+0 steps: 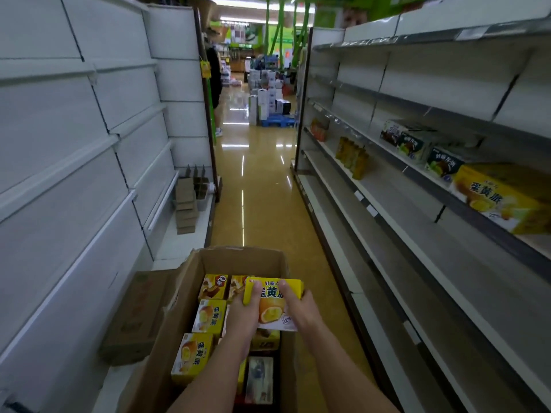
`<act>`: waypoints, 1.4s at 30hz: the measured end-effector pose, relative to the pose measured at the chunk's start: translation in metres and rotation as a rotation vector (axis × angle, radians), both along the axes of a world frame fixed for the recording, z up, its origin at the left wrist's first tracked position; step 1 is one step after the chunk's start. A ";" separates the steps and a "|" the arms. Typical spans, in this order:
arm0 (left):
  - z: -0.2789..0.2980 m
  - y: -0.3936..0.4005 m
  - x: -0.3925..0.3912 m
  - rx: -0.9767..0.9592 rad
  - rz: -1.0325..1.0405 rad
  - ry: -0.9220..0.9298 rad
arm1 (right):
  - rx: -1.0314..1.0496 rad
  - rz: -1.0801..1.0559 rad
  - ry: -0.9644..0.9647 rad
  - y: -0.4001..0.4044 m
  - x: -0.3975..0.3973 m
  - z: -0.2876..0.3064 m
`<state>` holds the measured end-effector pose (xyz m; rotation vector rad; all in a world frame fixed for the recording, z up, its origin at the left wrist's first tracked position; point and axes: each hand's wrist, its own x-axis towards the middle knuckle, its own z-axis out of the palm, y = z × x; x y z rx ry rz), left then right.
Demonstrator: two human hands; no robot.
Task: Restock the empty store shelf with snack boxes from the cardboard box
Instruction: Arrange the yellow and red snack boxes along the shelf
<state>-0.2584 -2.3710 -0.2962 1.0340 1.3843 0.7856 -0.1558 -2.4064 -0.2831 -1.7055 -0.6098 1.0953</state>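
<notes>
Head view: a yellow snack box (272,304) is gripped between both hands, lifted just above the open cardboard box (193,269). The left hand (246,310) curls over the box's left edge, its fingers (255,289) lying on the printed top face. The right hand (301,308) clasps the right edge, thumb across the top and the other fingers wrapped out of sight round the far side. The box's face tilts up toward the camera.

Directly beneath the fingers, inside the cardboard box, stand more packs: two yellow packs (208,317) in a row to the left of the left hand, brown-fronted packs (214,286) just beyond the fingers, and a darker pack (259,380) under the forearms. A second, closed carton (134,314) sits touching the cardboard box on the left of the hands.

To the right of the hands runs the store shelf (417,257), its lower tiers bare. Higher up and well apart from the fingers, a large yellow box (504,198) stands on a tier, with green-and-brown boxes (417,141) beyond it. Further down the aisle, yellow bottles (351,158) stand on a lower tier. The glossy floor (256,189) stretches ahead.
</notes>
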 end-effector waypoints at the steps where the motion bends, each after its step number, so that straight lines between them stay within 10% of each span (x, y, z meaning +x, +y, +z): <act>1: 0.002 0.000 0.003 0.014 -0.037 0.009 | 0.002 -0.016 0.012 -0.003 0.005 0.005; 42: 0.090 -0.300 0.240 0.282 -1.340 -0.206 | 0.143 -1.199 -0.257 -0.385 0.148 0.093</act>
